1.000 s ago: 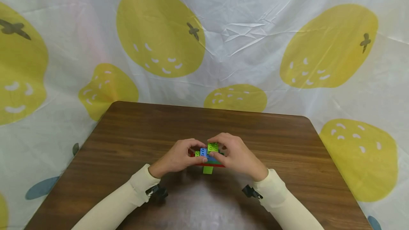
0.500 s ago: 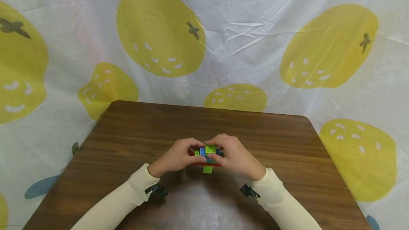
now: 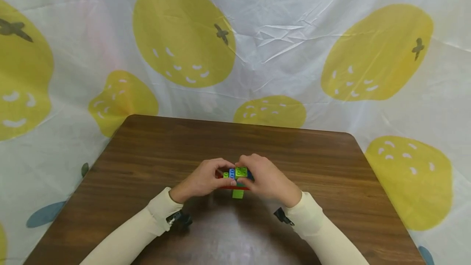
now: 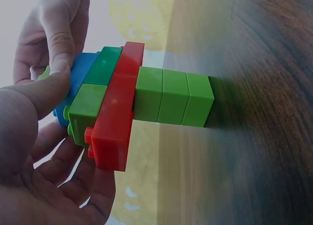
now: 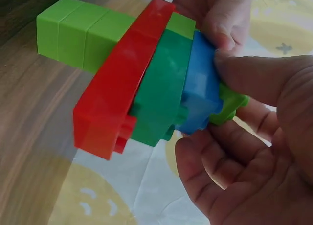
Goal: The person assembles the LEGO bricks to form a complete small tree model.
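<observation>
A tower of toy building bricks stands upright on the table. Its base is a column of light-green bricks (image 4: pixel 173 97), topped by a wide row of red bricks (image 4: pixel 115 115). Above the red comes a layer with a dark-green brick (image 5: pixel 164 73) and a light-green one, then blue bricks (image 5: pixel 200 85). My left hand (image 3: pixel 201 178) grips the upper left side, thumb in front and fingers behind. At the top, my right hand (image 3: pixel 270 180) pinches a light-green brick (image 3: pixel 241 171), which sits on the blue layer just right of bare blue studs. Its fingers partly hide the tower's right end.
The brown wooden table (image 3: pixel 176 142) extends around the tower. Behind it hangs a white curtain (image 3: pixel 272 68) with yellow fruit prints. A small black wrist device (image 3: pixel 180 218) is on the left sleeve, and another black device (image 3: pixel 283 216) on the right.
My right hand has moved slightly left and brought the light-green brick down onto the blue layer, beside the exposed blue studs. The left hand keeps its grip on the tower.
</observation>
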The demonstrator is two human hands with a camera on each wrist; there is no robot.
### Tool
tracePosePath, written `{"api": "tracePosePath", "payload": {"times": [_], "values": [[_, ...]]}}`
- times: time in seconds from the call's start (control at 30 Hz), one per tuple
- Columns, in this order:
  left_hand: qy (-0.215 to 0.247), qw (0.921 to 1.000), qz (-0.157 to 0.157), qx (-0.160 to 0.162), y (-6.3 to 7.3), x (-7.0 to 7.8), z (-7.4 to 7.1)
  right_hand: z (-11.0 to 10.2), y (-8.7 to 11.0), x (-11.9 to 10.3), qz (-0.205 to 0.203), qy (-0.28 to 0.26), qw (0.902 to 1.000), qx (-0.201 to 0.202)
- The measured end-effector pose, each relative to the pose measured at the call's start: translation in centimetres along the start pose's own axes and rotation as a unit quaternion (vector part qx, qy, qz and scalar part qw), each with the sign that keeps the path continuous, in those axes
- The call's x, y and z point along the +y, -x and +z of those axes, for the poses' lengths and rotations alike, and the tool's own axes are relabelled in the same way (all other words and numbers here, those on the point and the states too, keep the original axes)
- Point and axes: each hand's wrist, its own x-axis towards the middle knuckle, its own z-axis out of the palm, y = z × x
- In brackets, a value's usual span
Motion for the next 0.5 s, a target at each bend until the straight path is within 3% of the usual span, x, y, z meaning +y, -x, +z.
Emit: {"api": "tracePosePath", "payload": {"times": [0.2,0.5], "values": [[-0.008,1.0000,0.004,-0.002,-0.09,-0.16,0.02,-0.09,-0.15,-0.48,0.011,0.022,0.9997,-0.007],[-0.006,0.9999,-0.008,-0.007,-0.13,-0.31,-0.06,0.08,-0.17,-0.21,0.032,-0.021,0.9991,-0.020]]}}
